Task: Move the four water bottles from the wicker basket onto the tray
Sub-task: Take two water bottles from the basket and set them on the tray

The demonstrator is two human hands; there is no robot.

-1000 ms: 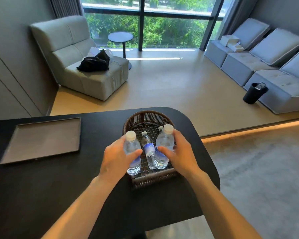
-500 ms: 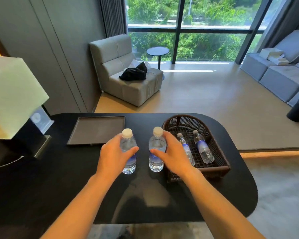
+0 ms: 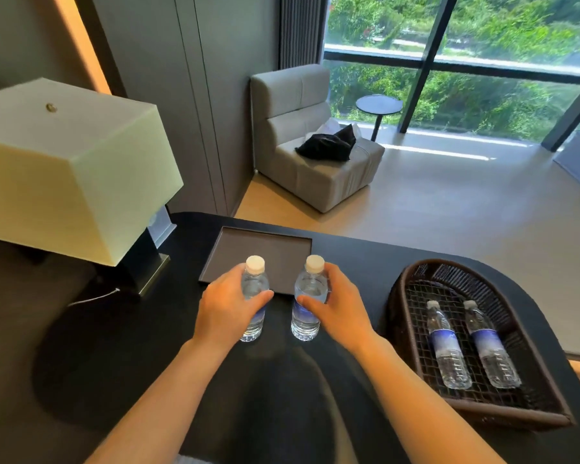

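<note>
We count four water bottles, one tray [image 3: 235, 252] and one wicker basket [image 3: 416, 279], all on the dark worktop [image 3: 121, 363]. Two bottles are upright in our hands and two lie side by side on the mesh floor of the basket, caps pointing away from us: one to the left [image 3: 447, 346] and one to the right [image 3: 489, 346], close together. Our left hand [image 3: 228, 309] has its grip curled round the left upright bottle [image 3: 254, 286], thumb across the front; our right hand [image 3: 339, 306] is wrapped the same way round the right upright bottle [image 3: 307, 313]. Both held bottles sit at the near edge of the tray; we cannot tell whether their bases touch the worktop or hang just above it. The tray itself lies flat beyond them, bare of bottles. The basket stands well to the right of the tray. A table lamp [image 3: 64, 169] with a pale square shade stands left of the tray, close beside it.
</note>
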